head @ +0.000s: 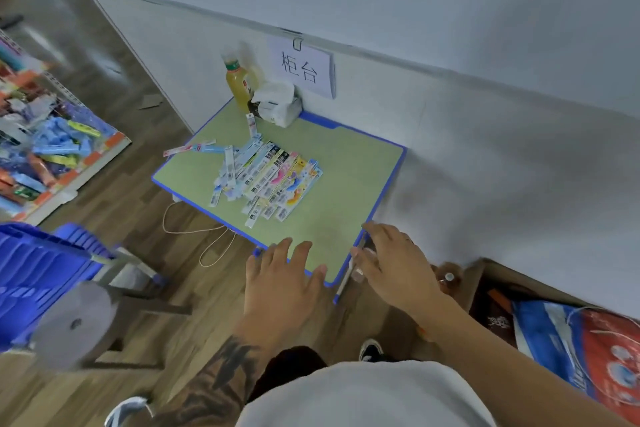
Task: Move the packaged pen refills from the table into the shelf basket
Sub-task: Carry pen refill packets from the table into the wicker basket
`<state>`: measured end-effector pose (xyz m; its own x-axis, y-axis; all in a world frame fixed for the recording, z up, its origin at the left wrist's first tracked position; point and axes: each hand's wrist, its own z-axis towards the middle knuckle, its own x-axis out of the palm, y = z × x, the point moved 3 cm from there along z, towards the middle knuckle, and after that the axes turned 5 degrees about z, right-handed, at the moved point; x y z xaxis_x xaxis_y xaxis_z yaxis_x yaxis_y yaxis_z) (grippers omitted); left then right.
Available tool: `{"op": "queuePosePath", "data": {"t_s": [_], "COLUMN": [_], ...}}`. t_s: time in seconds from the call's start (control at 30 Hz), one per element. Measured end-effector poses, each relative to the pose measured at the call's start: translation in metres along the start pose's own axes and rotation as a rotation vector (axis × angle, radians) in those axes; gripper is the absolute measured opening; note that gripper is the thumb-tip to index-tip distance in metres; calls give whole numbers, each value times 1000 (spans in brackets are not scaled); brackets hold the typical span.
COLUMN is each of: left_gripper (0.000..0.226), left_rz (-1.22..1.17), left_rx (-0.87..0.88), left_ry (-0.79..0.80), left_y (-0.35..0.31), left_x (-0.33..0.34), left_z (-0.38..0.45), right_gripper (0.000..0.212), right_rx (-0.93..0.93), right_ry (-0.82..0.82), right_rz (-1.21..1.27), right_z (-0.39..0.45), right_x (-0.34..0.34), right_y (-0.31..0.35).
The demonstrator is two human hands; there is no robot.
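Note:
Several packaged pen refills (266,177) lie in a loose pile in the middle of a small green table with a blue rim (391,180). My left hand (284,274) hovers over the table's near corner with fingers spread and straight, holding nothing. My right hand (388,263) is at the table's near right edge, its fingers relaxed beside the rim, also holding nothing. At the far left a shelf basket (52,152) is full of colourful packaged stationery.
A yellow drink bottle (239,83) and a tissue pack (277,104) stand at the table's back corner under a paper sign (301,68). Blue crates (38,267) and a grey stool (76,322) sit at left. A cardboard box (554,319) lies at right.

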<state>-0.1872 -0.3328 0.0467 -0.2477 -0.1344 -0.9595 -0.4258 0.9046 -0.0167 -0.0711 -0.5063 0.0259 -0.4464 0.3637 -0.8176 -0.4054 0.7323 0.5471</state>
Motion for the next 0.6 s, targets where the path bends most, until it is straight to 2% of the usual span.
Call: {"op": "queuePosePath", "data": {"t_s": [0.13, 0.3, 0.5, 0.6], "left_gripper": [82, 59, 57, 55], "left_rz": [30, 11, -30, -51], "left_rx": [22, 72, 177, 278], "left_ry": [30, 121, 187, 270], "left_y": [11, 42, 93, 121], "left_x": [9, 19, 17, 16], "left_z": [36, 101, 186, 225], "right_gripper": [62, 62, 60, 55], "right_rx": [69, 171, 386, 538], "right_ry": [80, 130, 132, 205], "right_rz": [38, 1, -2, 48], "right_z": [29, 67, 121, 148], "right_x": [23, 50, 82, 105], "right_y": [0, 12, 41, 65]}}
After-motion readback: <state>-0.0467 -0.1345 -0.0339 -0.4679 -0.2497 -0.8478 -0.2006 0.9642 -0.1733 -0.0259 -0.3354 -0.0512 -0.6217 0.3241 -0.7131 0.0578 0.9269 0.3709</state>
